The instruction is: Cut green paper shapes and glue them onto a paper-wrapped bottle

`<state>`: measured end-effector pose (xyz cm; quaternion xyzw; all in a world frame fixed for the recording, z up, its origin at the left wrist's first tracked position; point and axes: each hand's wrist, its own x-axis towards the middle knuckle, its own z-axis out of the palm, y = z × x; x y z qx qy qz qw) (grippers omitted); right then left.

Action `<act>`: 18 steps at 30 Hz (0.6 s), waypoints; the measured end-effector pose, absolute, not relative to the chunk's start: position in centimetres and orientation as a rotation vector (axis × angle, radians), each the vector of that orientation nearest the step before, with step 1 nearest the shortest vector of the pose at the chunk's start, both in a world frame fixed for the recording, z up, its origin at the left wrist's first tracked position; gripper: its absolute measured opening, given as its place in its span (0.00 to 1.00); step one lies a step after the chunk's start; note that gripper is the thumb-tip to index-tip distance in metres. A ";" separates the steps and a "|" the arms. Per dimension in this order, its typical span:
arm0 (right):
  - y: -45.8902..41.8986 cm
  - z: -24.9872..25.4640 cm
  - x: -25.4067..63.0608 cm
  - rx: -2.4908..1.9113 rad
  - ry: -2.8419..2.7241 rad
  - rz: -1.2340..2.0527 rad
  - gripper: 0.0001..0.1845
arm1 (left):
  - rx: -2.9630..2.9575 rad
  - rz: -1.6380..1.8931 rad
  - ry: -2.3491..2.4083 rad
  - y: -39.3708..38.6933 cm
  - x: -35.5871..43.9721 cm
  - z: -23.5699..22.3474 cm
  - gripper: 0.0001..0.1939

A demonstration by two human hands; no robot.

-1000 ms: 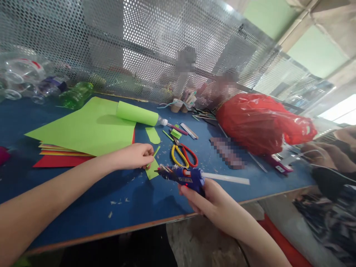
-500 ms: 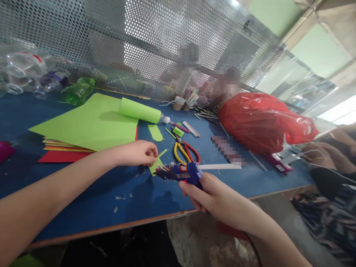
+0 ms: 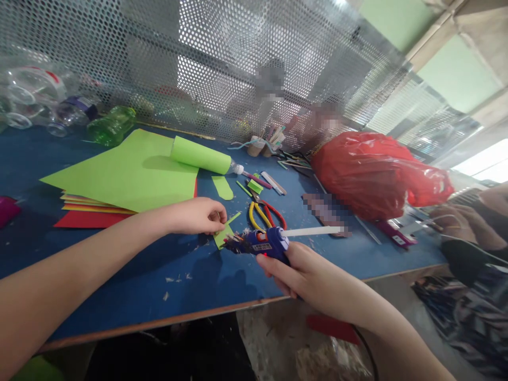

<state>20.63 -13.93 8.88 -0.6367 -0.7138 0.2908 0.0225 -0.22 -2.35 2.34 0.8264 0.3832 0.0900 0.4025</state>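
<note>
Blue glue gun [image 3: 270,242]: gripped in R hand [image 3: 296,269], nozzle [image 3: 235,243] nr green piece [image 3: 221,241].
Green strip [image 3: 235,217]: pinched in L hand [image 3: 203,215], fingers narrow, above same piece.
Glue work: prob. gluing strip; next move calls for steady nozzle, fingers off hot end.
Scissors [image 3: 261,202]: just beyond gun.
Small cups [image 3: 254,148]: w/ sticks or pens, can't tell.
Wrapped bottle [image 3: 201,156]: partly over paper stack [image 3: 135,177], contents hidden.
Red bag [image 3: 357,172]: bulging, contents n/k.

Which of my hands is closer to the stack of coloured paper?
Your left hand: it is just by the near right corner of the stack of coloured paper. Your right hand is farther off to the right, gripping the blue glue gun.
</note>
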 end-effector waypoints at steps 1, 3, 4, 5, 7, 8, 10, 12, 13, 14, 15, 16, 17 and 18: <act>-13.9 8.9 20.6 -1.977 -2.207 0.912 0.21 | 2.091 0.225 0.969 -2.3 -0.2 2.3 0.09; -14.0 9.0 20.6 -1.973 -2.212 0.915 0.22 | 2.102 0.220 0.971 -2.3 -0.2 2.4 0.09; -14.0 9.0 20.6 -1.967 -2.224 0.905 0.22 | 2.109 0.217 0.970 -2.3 -0.2 2.4 0.09; -14.0 9.0 20.6 -1.963 -2.240 0.889 0.22 | 2.114 0.216 0.967 -2.3 -0.2 2.4 0.09; -13.9 8.9 20.7 -1.956 -2.278 0.844 0.22 | 2.121 0.210 0.960 -2.3 -0.2 2.3 0.09; -13.9 8.9 20.7 -1.955 -2.293 0.821 0.22 | 2.121 0.209 0.958 -2.3 -0.2 2.3 0.09; -13.8 8.9 20.9 -1.956 -2.302 0.791 0.22 | 2.114 0.207 0.960 -2.3 -0.2 2.3 0.09; -13.7 8.9 20.9 -1.960 -2.297 0.791 0.22 | 2.101 0.208 0.966 -2.3 -0.2 2.3 0.09; -13.7 8.9 20.9 -1.963 -2.295 0.792 0.22 | 2.097 0.208 0.967 -2.3 -0.2 2.4 0.09; -13.7 8.9 20.9 -1.965 -2.295 0.789 0.22 | 2.097 0.207 0.967 -2.3 -0.2 2.4 0.09; -13.8 8.9 20.8 -1.967 -2.299 0.783 0.22 | 2.101 0.207 0.965 -2.3 -0.2 2.4 0.09; -13.8 8.9 20.7 -1.966 -2.305 0.774 0.22 | 2.107 0.209 0.963 -2.3 -0.2 2.4 0.09; -13.8 8.9 20.7 -1.960 -2.311 0.762 0.22 | 2.112 0.209 0.959 -2.3 -0.2 2.4 0.09; -13.9 8.9 20.6 -1.949 -2.317 0.751 0.22 | 2.116 0.209 0.956 -2.3 -0.2 2.4 0.09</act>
